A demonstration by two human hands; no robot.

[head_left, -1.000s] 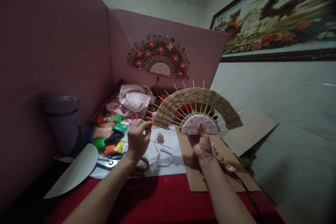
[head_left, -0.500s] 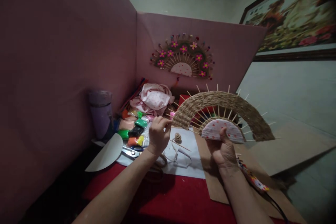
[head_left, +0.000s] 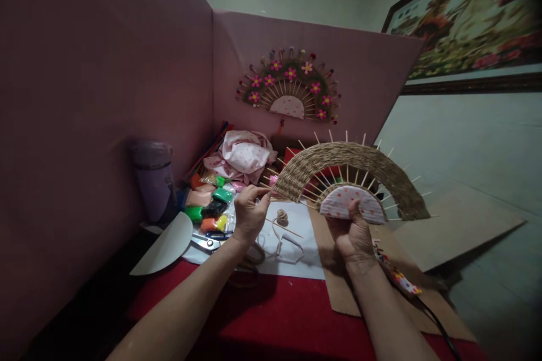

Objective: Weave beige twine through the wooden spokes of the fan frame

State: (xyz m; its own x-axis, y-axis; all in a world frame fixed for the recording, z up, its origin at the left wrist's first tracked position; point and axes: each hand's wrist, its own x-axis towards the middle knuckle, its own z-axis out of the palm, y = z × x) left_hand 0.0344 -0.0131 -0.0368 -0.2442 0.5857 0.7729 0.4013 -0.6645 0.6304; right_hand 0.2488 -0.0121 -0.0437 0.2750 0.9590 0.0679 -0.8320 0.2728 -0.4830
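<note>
A half-round woven fan (head_left: 347, 161) of brown cord on thin wooden sticks is held upright above the table. My right hand (head_left: 358, 240) grips it at the base, thumb over the white, red-spotted cloth half-circle (head_left: 339, 206). The fingers behind it are hidden. My left hand (head_left: 249, 211) pinches at the lower left end of the woven band, where stick ends stick out; the exact spot between thumb and forefinger is too small to make out. Below the fan, a small ball of cord (head_left: 282, 216) and a white glue gun (head_left: 292, 241) lie on white paper (head_left: 311, 259).
Scissors (head_left: 207, 243), a white half-circle card (head_left: 167, 248), clay packets (head_left: 222, 194) and a purple bottle (head_left: 156, 186) are at left. Spotted cloth (head_left: 245, 152) lies behind. A flowered fan (head_left: 290, 79) is on the pink board. Cardboard (head_left: 339, 287) lies at right on red cloth (head_left: 279, 316).
The whole view has shifted slightly, with the scene a little further left and up. Both hands keep their hold at the fan, its pose nearly the same.
</note>
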